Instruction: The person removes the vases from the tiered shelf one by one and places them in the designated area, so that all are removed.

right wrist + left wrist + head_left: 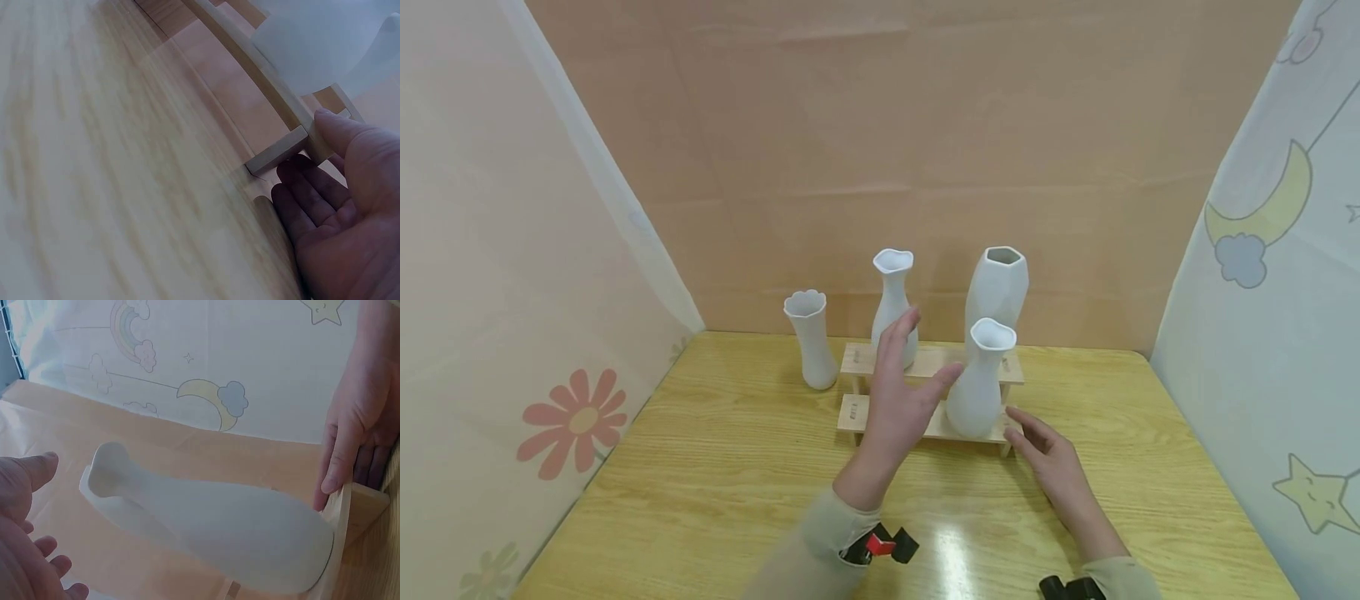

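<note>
A white vase with a wavy flared rim (976, 396) stands upright on the lower step of a two-tier wooden stand (853, 412). Left of its neck is my left hand (901, 408), fingers extended and thumb spread, holding nothing. The left wrist view shows a gap between that thumb and the vase rim (109, 469). At the right end of the lower step, my right hand (1060, 471) grips the stand. Its thumb (340, 128) lies at the board's top edge, with the other fingers curled below, beside the stand's leg (278, 151).
On the upper step stand a slim white vase (891, 304) at left and a faceted white vase (997, 292) at right, partly behind the front one. Another white vase (812, 337) stands on the wooden table (722, 467), left of the stand. Cloth walls (850, 150) enclose the back and sides.
</note>
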`<state>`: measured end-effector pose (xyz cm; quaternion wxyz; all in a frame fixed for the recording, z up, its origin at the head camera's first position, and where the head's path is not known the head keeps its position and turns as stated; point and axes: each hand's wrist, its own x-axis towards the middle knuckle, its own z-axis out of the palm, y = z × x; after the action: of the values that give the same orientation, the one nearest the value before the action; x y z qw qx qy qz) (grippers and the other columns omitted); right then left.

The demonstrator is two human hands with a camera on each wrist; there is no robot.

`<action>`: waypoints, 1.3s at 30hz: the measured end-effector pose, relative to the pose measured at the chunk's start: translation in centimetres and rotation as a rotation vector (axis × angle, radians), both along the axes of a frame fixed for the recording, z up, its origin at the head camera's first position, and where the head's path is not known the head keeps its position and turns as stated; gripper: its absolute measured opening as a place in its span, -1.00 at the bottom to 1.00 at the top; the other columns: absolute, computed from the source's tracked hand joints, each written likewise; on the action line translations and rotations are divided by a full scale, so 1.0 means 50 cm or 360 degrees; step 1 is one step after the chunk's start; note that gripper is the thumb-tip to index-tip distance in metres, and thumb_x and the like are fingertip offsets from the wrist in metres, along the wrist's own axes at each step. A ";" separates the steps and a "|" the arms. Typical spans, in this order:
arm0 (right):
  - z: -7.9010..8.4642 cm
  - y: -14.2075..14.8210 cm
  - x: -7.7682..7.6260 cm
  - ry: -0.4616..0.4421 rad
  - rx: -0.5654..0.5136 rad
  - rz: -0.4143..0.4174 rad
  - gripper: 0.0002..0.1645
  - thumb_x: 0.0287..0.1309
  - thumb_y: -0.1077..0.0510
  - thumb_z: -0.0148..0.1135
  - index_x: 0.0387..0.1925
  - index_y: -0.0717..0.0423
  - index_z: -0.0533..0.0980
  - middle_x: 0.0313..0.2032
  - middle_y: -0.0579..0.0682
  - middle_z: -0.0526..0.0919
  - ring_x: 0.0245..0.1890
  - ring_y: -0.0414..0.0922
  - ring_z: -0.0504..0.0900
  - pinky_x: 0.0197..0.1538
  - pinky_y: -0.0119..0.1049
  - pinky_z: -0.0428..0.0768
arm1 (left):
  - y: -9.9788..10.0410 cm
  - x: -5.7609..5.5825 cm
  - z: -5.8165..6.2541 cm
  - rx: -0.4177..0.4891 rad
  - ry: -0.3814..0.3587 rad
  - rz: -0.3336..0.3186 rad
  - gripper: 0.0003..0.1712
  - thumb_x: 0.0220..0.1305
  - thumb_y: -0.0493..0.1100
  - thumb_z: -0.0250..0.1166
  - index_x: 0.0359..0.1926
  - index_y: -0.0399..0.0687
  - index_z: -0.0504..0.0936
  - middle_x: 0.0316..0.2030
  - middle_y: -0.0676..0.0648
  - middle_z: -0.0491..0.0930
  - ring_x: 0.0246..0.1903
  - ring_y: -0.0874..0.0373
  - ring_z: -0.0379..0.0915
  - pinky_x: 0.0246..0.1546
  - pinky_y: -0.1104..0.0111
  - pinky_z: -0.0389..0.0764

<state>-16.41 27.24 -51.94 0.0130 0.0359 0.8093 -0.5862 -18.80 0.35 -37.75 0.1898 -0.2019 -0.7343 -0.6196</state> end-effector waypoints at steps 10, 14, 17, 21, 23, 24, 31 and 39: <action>-0.004 0.002 0.000 0.0007 -0.0015 -0.0001 -0.17 0.55 -0.31 0.31 0.65 -0.08 0.40 0.66 0.06 0.31 0.66 0.12 0.21 0.25 -0.71 0.32 | 0.043 0.001 -0.009 0.0008 -0.0061 -0.0082 -0.01 0.39 -0.03 0.60 0.69 0.08 0.31 0.57 0.02 0.35 0.56 0.11 0.26 0.54 -0.12 0.34; -0.006 0.003 0.000 0.0011 -0.0016 -0.0004 -0.17 0.55 -0.30 0.31 0.65 -0.08 0.40 0.65 0.07 0.32 0.66 0.12 0.21 0.24 -0.72 0.32 | 0.058 -0.001 -0.017 0.0023 -0.0085 -0.0098 -0.04 0.38 -0.05 0.61 0.68 0.09 0.35 0.52 0.00 0.42 0.51 0.12 0.32 0.52 -0.09 0.36; -0.008 0.003 -0.001 0.0009 -0.0018 -0.0005 -0.17 0.55 -0.30 0.31 0.65 -0.08 0.40 0.65 0.07 0.32 0.66 0.12 0.22 0.23 -0.72 0.33 | 0.069 -0.001 -0.022 0.0019 -0.0119 -0.0111 -0.04 0.37 -0.06 0.62 0.67 0.07 0.37 0.47 -0.02 0.47 0.46 0.10 0.37 0.49 -0.10 0.39; -0.008 0.001 0.000 0.0004 -0.0006 -0.0012 -0.15 0.53 -0.34 0.31 0.64 -0.10 0.41 0.64 0.05 0.34 0.65 0.09 0.24 0.22 -0.73 0.33 | 0.078 0.001 -0.026 -0.0010 -0.0172 -0.0120 -0.06 0.38 -0.04 0.61 0.66 0.10 0.37 0.44 0.00 0.49 0.43 0.09 0.38 0.45 -0.15 0.40; -0.009 0.001 0.000 0.0005 0.0005 -0.0015 -0.15 0.52 -0.36 0.30 0.64 -0.11 0.41 0.64 0.03 0.34 0.65 0.08 0.24 0.21 -0.74 0.32 | 0.082 0.000 -0.030 -0.0031 -0.0185 -0.0120 -0.07 0.39 -0.03 0.61 0.66 0.11 0.38 0.43 0.03 0.49 0.42 0.10 0.39 0.45 -0.15 0.42; -0.009 0.002 0.000 0.0006 0.0010 -0.0015 -0.15 0.52 -0.37 0.30 0.64 -0.11 0.41 0.63 0.02 0.35 0.65 0.08 0.24 0.21 -0.74 0.32 | 0.083 -0.002 -0.032 -0.0042 -0.0186 -0.0119 -0.07 0.39 -0.03 0.60 0.66 0.11 0.38 0.43 0.02 0.49 0.42 0.10 0.39 0.44 -0.15 0.42; -0.011 0.002 -0.002 0.0024 0.0024 -0.0010 -0.15 0.53 -0.36 0.29 0.64 -0.09 0.41 0.63 0.01 0.34 0.66 0.09 0.22 0.21 -0.77 0.29 | 0.093 -0.007 -0.047 -0.0081 -0.0220 -0.0121 -0.10 0.40 -0.04 0.60 0.65 0.12 0.40 0.40 0.01 0.51 0.40 0.10 0.41 0.41 -0.14 0.47; -0.003 0.001 -0.001 -0.0003 0.0036 -0.0011 -0.13 0.53 -0.38 0.28 0.66 -0.10 0.39 0.65 0.00 0.32 0.67 0.08 0.19 0.61 -0.11 0.28 | 0.107 -0.012 -0.062 -0.0113 -0.0238 -0.0115 -0.13 0.40 -0.06 0.60 0.63 0.10 0.45 0.37 0.01 0.53 0.38 0.05 0.46 0.40 -0.09 0.51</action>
<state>-16.47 27.27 -52.10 0.0112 0.0392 0.8158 -0.5769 -19.42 5.71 -40.85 0.1048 -0.1879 -0.7602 -0.6131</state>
